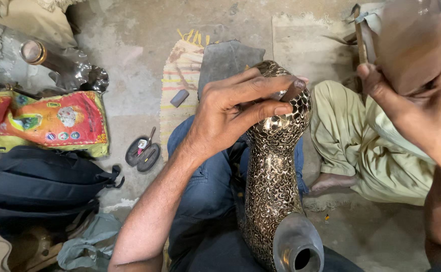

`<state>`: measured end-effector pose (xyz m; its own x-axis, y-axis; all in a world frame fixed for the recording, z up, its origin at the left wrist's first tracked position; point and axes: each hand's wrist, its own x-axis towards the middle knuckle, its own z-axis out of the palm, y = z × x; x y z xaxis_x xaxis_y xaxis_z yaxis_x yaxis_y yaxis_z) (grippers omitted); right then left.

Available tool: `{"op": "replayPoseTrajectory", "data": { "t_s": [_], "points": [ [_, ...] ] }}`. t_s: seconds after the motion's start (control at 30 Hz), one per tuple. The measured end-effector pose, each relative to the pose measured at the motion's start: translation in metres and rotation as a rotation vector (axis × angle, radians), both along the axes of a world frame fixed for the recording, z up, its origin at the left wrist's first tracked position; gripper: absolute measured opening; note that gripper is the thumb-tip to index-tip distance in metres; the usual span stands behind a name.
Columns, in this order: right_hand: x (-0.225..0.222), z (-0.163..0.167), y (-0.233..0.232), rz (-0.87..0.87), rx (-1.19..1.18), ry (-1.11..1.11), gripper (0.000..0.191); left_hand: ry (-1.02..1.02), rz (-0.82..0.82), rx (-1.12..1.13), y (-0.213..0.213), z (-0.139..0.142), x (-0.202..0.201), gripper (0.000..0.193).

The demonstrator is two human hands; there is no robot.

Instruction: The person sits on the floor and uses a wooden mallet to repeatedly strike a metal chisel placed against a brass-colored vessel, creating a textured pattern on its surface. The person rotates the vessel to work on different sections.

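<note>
A tall metal vase (273,176), covered in fine scrollwork, is lying across the person's lap on blue trousers (200,201), its open neck pointing toward the camera and its round body pointing away. The left hand (235,108) is resting on top of the vase's body, fingers stretched and pinching together around a small dark tool (292,93) whose tip is pressing on the patterned surface. The right hand (407,85) is hovering raised at the upper right, very close to the camera and blurred; its fingers are curling around the wooden handle of a hammer (361,38), well apart from the vase.

Just right of the vase, another person in pale green clothing (366,141) is sitting on the concrete floor (130,35) with a bare foot (331,182) showing. A black backpack (37,186) is lying at the left, with a colourful printed sack (44,123) beyond it and a shiny metal piece (64,65) farther back. A striped mat (182,80) is lying ahead of the knees, a small grey block (179,98) sitting on it. A small open black case (142,152) is lying between the sack and the trousers.
</note>
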<state>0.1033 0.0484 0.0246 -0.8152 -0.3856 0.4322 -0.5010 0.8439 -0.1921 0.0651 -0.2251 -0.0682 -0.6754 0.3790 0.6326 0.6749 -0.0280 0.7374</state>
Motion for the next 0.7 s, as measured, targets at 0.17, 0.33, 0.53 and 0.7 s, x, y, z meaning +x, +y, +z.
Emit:
{"op": "replayPoseTrajectory", "data": {
  "t_s": [0.17,0.33,0.53,0.7],
  "points": [
    [0.000,-0.005,0.007,-0.055,0.025,-0.018,0.035,-0.005,-0.002,0.001,-0.002,-0.001,0.000,0.035],
    [-0.007,-0.010,0.011,-0.053,0.160,0.090,0.037,-0.205,-0.081,0.124,0.001,0.001,-0.001,0.035],
    [-0.021,-0.012,0.016,-0.004,-0.054,0.124,0.028,-0.142,0.064,0.096,0.003,0.005,0.004,0.034],
    [-0.017,-0.010,0.021,-0.007,0.085,0.173,0.032,-0.244,0.010,0.039,0.001,0.010,-0.006,0.037]
  ]
}}
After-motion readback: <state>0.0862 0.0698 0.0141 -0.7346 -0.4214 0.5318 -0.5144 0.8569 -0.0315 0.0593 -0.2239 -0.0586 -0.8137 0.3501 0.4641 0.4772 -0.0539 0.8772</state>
